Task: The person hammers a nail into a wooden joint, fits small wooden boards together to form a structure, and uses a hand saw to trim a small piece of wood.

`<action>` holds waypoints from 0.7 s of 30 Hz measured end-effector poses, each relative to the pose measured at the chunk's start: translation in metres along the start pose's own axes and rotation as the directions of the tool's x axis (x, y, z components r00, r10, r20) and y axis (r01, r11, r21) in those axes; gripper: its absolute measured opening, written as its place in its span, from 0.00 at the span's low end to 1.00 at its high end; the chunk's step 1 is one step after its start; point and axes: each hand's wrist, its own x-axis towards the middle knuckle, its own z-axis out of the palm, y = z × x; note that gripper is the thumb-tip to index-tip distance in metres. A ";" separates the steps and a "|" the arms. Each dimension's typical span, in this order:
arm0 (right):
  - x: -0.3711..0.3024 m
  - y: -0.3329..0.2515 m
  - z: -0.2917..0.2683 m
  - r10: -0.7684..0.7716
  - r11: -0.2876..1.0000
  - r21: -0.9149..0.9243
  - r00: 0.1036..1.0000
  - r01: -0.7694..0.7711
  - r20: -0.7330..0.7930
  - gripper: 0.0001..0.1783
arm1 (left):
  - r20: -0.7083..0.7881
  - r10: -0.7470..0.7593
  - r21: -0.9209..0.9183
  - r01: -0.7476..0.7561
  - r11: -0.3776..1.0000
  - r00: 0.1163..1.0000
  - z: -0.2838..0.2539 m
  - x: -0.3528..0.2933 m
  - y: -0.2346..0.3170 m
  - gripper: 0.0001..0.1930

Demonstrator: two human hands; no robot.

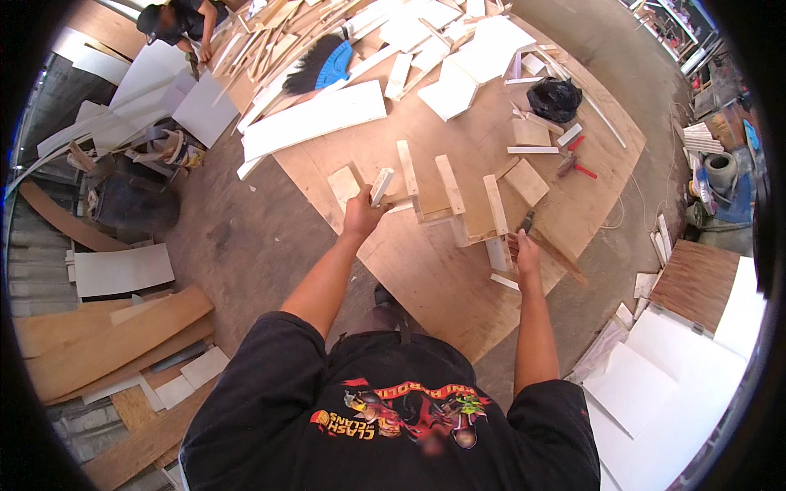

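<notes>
A small wooden frame (449,186) with several slats sticking out stands on the plywood tabletop (426,303) between my hands. My left hand (363,214) is closed on its left end, with a short light slat beside the fingers. At the right end, my right hand (525,252) has its fingers closed round the frame's edge. Just beyond those fingers lies a dark object (526,222), too small to name. Square wooden blocks lie near both ends, one block (526,182) to the right and another (344,188) by my left hand.
A long white board (315,123), a blue-and-black broom head (332,65) and piled wood offcuts cover the table's far side. Toward the right are a black plastic bag (555,100) and red-handled pincers (566,166). Another person (184,24) is at the far left. Boards (123,335) lean at left.
</notes>
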 end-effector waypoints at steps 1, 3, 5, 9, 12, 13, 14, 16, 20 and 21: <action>-0.003 0.001 0.000 -0.085 0.996 -0.020 0.996 0.085 -0.021 0.32 | 0.004 -0.005 -0.015 0.005 1.000 1.000 0.000 0.003 0.000 0.26; -0.012 0.002 0.003 -0.169 0.985 -0.040 0.985 0.168 -0.042 0.32 | 0.011 -0.007 -0.028 0.007 1.000 1.000 -0.004 0.002 -0.004 0.25; -0.026 0.003 0.011 -0.243 0.968 -0.086 0.965 0.234 -0.103 0.32 | 0.006 0.002 0.005 -0.002 1.000 1.000 -0.014 -0.006 -0.013 0.25; -0.021 0.000 0.007 -0.365 0.903 -0.288 0.923 0.318 -0.126 0.30 | 0.014 0.017 -0.076 -0.016 0.997 1.000 -0.016 0.000 -0.007 0.24; -0.066 -0.047 0.043 -0.502 0.825 -0.432 0.823 0.364 -0.265 0.27 | -0.031 0.057 -0.154 -0.061 0.986 0.998 -0.033 -0.002 -0.012 0.23; -0.082 -0.065 0.053 -0.648 0.685 -0.572 0.736 0.451 -0.196 0.26 | 0.039 0.053 -0.086 -0.050 0.995 0.998 -0.046 -0.003 0.000 0.22; -0.095 -0.081 0.067 -0.767 0.515 -0.684 0.633 0.516 -0.100 0.25 | 0.104 0.043 -0.011 -0.042 0.999 0.994 -0.060 -0.003 0.009 0.21; -0.114 -0.107 0.100 -0.832 0.372 -0.621 0.545 0.690 0.108 0.25 | 0.210 0.081 -0.042 -0.074 0.996 0.974 -0.073 -0.003 0.014 0.22; -0.126 -0.127 0.181 -0.583 0.679 -0.319 0.750 0.661 0.313 0.25 | 0.359 0.263 -0.027 -0.272 0.962 0.895 -0.089 -0.004 0.010 0.24; -0.124 -0.126 0.197 -0.581 0.678 -0.325 0.751 0.660 0.313 0.25 | 0.360 0.264 -0.033 -0.270 0.962 0.895 -0.094 -0.005 0.014 0.24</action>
